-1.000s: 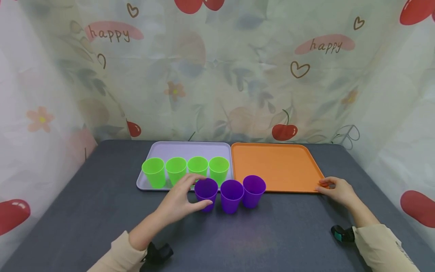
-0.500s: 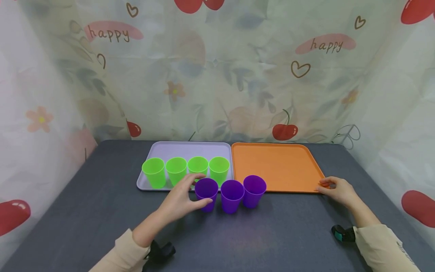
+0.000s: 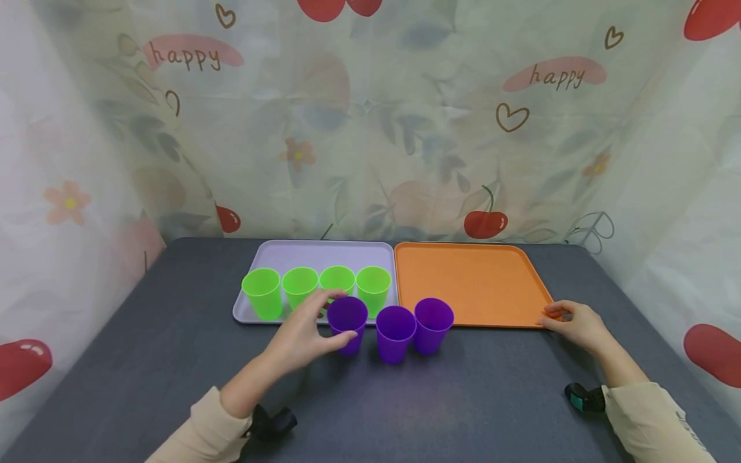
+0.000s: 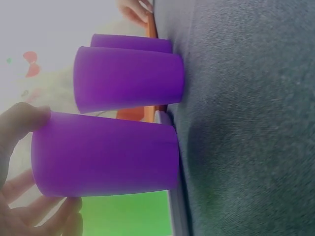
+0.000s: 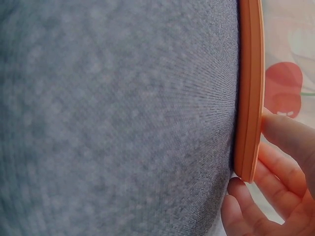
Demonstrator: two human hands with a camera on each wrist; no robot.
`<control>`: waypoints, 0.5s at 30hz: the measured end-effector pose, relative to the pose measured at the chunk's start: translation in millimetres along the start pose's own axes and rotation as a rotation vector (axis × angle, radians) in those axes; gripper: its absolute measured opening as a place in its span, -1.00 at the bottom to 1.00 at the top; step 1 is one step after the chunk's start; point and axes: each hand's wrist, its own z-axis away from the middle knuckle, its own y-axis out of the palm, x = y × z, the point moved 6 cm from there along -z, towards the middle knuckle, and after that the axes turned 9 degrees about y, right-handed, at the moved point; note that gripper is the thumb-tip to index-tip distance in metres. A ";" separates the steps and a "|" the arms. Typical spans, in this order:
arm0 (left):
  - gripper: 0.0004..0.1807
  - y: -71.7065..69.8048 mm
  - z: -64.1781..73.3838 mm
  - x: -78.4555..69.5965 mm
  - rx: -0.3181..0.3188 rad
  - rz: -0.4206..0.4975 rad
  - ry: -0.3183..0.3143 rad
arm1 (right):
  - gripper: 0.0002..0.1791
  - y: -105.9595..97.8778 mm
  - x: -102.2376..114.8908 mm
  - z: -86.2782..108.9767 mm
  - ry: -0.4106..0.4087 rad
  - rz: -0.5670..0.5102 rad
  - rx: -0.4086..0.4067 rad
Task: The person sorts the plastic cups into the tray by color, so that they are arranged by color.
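Observation:
In the head view my left hand (image 3: 307, 331) grips the leftmost purple cup (image 3: 349, 318) near its rim, thumb on the near side and fingers on the far side. The left wrist view shows this held cup (image 4: 106, 155) between thumb and fingers, its base close to the table. Two more purple cups, a middle one (image 3: 394, 334) and a right one (image 3: 432, 325), stand upright just to its right. At the far right my right hand (image 3: 574, 323) holds the front right corner of an orange tray (image 3: 475, 283); the right wrist view shows the thumb on its rim (image 5: 250, 98).
A lavender tray (image 3: 324, 252) lies left of the orange one, edges nearly touching. Several green cups (image 3: 263, 296) stand in a row on it, behind the left hand. The dark table (image 3: 440, 411) ends at a patterned cloth backdrop (image 3: 370, 128).
My left hand has closed on the leftmost purple cup and raised it slightly, shifting it a little left, away from the middle cup. The right hand has stayed at the tray corner.

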 end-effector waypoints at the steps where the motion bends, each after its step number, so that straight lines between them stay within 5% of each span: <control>1: -0.34 -1.1 -0.4 -0.8 -0.004 -0.005 0.008 | -0.42 0.0 -0.2 -0.1 0.001 0.000 0.000; 15: -0.36 -20.2 -5.9 -17.2 -0.016 0.025 0.012 | -0.42 -0.1 -0.2 0.0 0.003 -0.005 -0.002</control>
